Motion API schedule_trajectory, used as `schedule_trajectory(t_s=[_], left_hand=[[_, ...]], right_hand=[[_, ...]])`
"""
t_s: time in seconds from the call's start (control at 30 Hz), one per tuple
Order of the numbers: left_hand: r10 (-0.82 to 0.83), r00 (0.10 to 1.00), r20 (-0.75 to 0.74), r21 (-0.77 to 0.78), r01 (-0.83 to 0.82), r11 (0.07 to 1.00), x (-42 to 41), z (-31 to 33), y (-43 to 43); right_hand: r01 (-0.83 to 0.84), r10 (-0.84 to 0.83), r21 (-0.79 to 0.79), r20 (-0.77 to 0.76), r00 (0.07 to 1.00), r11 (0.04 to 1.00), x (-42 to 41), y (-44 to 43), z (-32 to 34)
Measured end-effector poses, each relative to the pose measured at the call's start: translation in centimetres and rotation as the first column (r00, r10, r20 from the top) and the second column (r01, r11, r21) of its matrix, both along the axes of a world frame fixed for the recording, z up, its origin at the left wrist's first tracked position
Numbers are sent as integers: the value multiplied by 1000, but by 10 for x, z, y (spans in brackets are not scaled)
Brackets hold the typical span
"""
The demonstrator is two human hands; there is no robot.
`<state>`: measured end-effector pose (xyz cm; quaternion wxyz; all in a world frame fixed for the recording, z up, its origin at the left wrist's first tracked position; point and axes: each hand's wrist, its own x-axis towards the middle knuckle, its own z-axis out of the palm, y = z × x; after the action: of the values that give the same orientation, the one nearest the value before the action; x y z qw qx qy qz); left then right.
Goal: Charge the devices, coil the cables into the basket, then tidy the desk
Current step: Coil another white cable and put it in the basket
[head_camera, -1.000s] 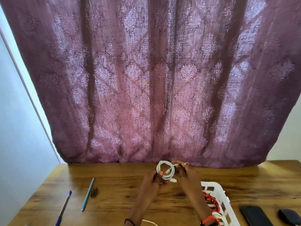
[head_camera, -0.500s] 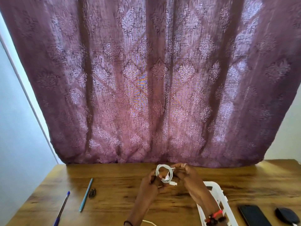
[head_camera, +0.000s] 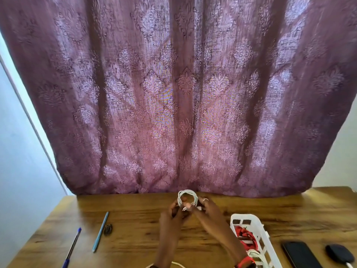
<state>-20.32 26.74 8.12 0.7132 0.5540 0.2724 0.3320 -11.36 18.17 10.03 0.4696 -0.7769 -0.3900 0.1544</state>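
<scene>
**White cable point(head_camera: 187, 197) wound into a loop, held in both hands over the desk**

Nearest the person, a white basket point(head_camera: 249, 217) stands on the wooden desk point(head_camera: 135, 238) just right of the right forearm, with a red cable point(head_camera: 246, 235) and more white cord inside. A dark phone point(head_camera: 300, 254) lies further right.

Past the basket, the left hand point(head_camera: 173, 211) and right hand point(head_camera: 209, 207) meet above the middle of the desk. Both curl their fingers onto the lower part of the coil, so its upper arc stands free above them. Blur hides exactly which fingers pinch.

The coil is likely light, soft and springy, so the turns will probably fan open if released. The best hold is across all the turns at the bottom, where the loose end crosses, and it can then be carried to the basket as one bundle.

It is a thin white cord in several round turns, with a small plug end near the fingertips.

Beyond the hands, a patterned mauve curtain point(head_camera: 185, 93) hangs to the desk's far edge.
</scene>
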Motion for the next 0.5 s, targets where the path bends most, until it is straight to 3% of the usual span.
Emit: schedule_trajectory(t_s=[0.23, 0.4, 0.5], left_hand=[[-22, 991, -136, 135, 40, 990, 0, -8, 4], [19, 971, -239, 350, 68, 934, -6, 3, 6], [-10, 954, -298, 544, 179, 820, -8, 17, 13]], right_hand=[[137, -140, 39, 94, 986, 990, 4, 4, -3], [11, -16, 24, 212, 977, 1000, 11, 6, 11], [-68, 101, -113, 313, 945, 991, 21, 10, 10]])
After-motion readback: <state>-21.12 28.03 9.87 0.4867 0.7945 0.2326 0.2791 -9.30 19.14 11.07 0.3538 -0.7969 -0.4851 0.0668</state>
